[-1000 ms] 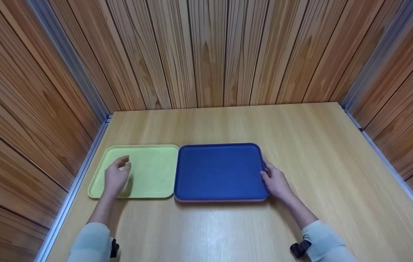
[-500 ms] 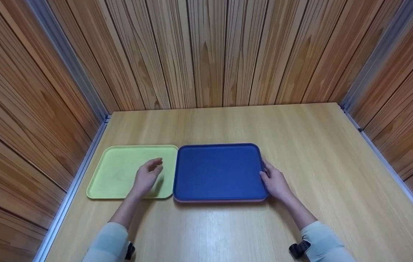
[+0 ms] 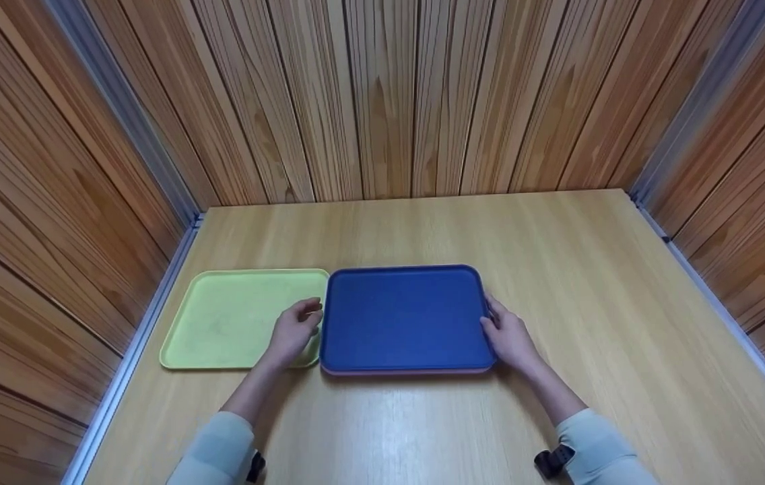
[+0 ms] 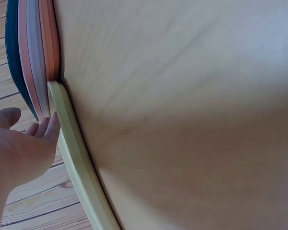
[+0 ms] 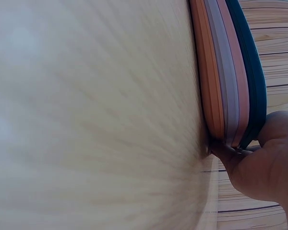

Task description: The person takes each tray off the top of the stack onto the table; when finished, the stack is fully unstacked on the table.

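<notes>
A stack of rectangular trays sits mid-table, a blue tray (image 3: 406, 316) on top. Under it the right wrist view shows a pink tray (image 5: 237, 72), a greyish lilac tray (image 5: 225, 72) and an orange tray (image 5: 209, 72). My right hand (image 3: 509, 335) grips the stack's right edge, thumb by the blue rim and fingers low along the side. Flat on the table, against the stack's left side, lies a yellow-green tray (image 3: 221, 323). My left hand (image 3: 293, 331) is over its right end, holding nothing, fingers loosely bent and fingertips close to the stack's left edge.
The light wooden table (image 3: 416, 236) has wood-plank panels (image 3: 382, 101) behind it and at both sides. Metal rails (image 3: 147, 357) run along its side edges. A small black device (image 3: 553, 462) is worn at the right sleeve cuff.
My left hand has moved right across the yellow-green tray, from its left part to the stack's left edge. The right hand and the trays have stayed in place.
</notes>
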Demonstrator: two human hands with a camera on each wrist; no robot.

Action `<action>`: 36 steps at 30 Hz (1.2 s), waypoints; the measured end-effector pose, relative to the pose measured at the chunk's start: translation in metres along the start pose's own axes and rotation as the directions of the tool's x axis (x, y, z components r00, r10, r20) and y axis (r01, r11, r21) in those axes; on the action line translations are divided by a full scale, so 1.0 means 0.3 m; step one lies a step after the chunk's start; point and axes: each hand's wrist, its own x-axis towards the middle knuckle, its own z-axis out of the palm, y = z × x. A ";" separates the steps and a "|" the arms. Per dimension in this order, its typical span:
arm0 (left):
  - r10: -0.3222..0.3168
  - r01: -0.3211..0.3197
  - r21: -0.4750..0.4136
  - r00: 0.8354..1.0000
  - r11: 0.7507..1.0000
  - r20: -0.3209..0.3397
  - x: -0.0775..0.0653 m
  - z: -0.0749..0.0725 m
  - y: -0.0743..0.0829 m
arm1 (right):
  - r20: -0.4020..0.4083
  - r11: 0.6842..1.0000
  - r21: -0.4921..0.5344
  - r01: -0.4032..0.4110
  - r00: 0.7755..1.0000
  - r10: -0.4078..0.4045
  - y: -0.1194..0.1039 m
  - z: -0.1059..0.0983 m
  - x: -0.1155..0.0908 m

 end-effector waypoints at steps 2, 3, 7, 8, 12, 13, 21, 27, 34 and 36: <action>0.002 -0.002 -0.014 1.000 1.000 0.001 0.000 0.011 -0.003 | 0.010 1.000 0.019 -0.009 1.000 0.008 -0.001 0.001 0.000; 0.004 -0.004 -0.018 1.000 1.000 0.002 0.001 0.016 -0.003 | 0.014 0.999 0.032 -0.014 1.000 0.014 -0.002 0.001 -0.001; 0.012 -0.012 -0.014 1.000 1.000 -0.007 0.001 0.030 -0.005 | 0.017 0.999 0.037 -0.010 1.000 0.009 -0.002 0.001 -0.001; 0.019 -0.019 0.005 1.000 1.000 -0.010 0.000 0.031 -0.005 | 0.013 0.999 0.038 -0.012 1.000 0.011 -0.002 0.001 -0.001; 0.034 -0.033 0.100 0.999 0.994 -0.007 -0.006 0.036 -0.001 | 0.001 1.000 0.031 -0.002 1.000 0.002 0.001 0.002 0.002; 0.036 -0.036 0.119 0.999 0.992 -0.005 -0.008 0.038 0.000 | 0.000 0.999 0.037 -0.001 1.000 0.001 0.002 0.002 0.003; 0.049 -0.047 0.167 0.999 0.985 -0.010 -0.016 0.050 0.001 | 0.000 0.991 0.133 -0.020 1.000 0.020 0.004 -0.008 0.003; 0.041 -0.040 0.178 0.999 0.983 -0.003 -0.016 0.049 -0.001 | -0.084 0.989 0.109 -0.096 0.991 0.106 -0.018 -0.018 -0.018; 0.061 -0.058 0.180 0.998 0.982 -0.009 -0.020 0.047 -0.001 | -0.204 0.993 -0.064 -0.097 0.976 0.083 -0.045 -0.013 -0.020; 0.063 -0.061 0.177 0.998 0.982 -0.008 -0.020 0.047 -0.001 | -0.217 0.992 -0.079 -0.100 0.973 0.081 -0.048 -0.014 -0.018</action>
